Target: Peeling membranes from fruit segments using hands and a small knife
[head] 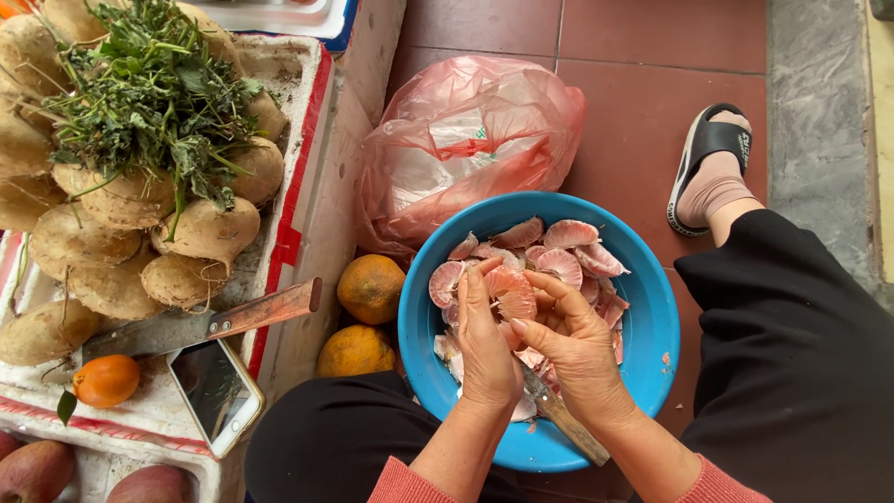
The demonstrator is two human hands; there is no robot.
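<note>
we look down on a blue bowl (643,317) resting between our knees, filled with pink fan-shaped scallop shells (568,235). our left hand (486,340) hangs over the bowl's middle with its grip closed around one pink shell (510,291), thumb and fingers pressing its edge so the ribbed face tilts up toward us. our right hand (577,349) sits just beside it, touching the same shell with its fingertips, and its grip is clenched on a small knife (563,416) whose worn wooden handle sticks out from under the palm toward the bowl's near rim; the blade is hidden by the hand. behind the bowl a crumpled pink plastic bag (466,144) lies on the red tiled floor (652,56). two oranges (370,289) sit on the floor just left of the bowl, against a white foam box (321,186). on that box lie pale brown tubers (200,233) topped with a bunch of green leaves (154,98), a cleaver (233,319) with a reddish handle, a phone (214,391) face up, and a small orange fruit (105,380). our foot in a black slipper (708,168) rests on the floor to the right.
</note>
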